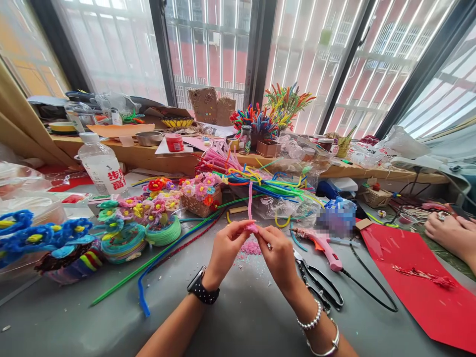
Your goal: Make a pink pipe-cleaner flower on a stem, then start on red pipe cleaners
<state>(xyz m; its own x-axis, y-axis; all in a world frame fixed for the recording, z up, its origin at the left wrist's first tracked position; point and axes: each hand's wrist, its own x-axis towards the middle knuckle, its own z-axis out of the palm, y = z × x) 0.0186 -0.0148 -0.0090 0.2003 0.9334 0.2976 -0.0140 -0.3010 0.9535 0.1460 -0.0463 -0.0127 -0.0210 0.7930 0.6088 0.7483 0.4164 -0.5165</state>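
Between my fingertips, above the grey table, is a pink pipe cleaner (250,201) whose free end stands straight up. Its lower part is bunched into a small pink shape. My left hand (231,245) pinches this bunched part from the left, thumb and forefinger closed. From the right, my right hand (275,250) pinches the same part, its other fingers curled in. Just beneath lies a small pile of pink fuzz clippings (250,248). Black-handled scissors (320,285) and a pink glue gun (327,250) lie right of my right hand.
Small pots of pipe-cleaner flowers (148,210) line the left side, near a clear bottle (100,166). Loose pipe cleaners (267,183) are heaped ahead. A red sheet (412,277) lies at right, beside another person's hand (449,230). The glue gun's cord (375,295) loops across the table.
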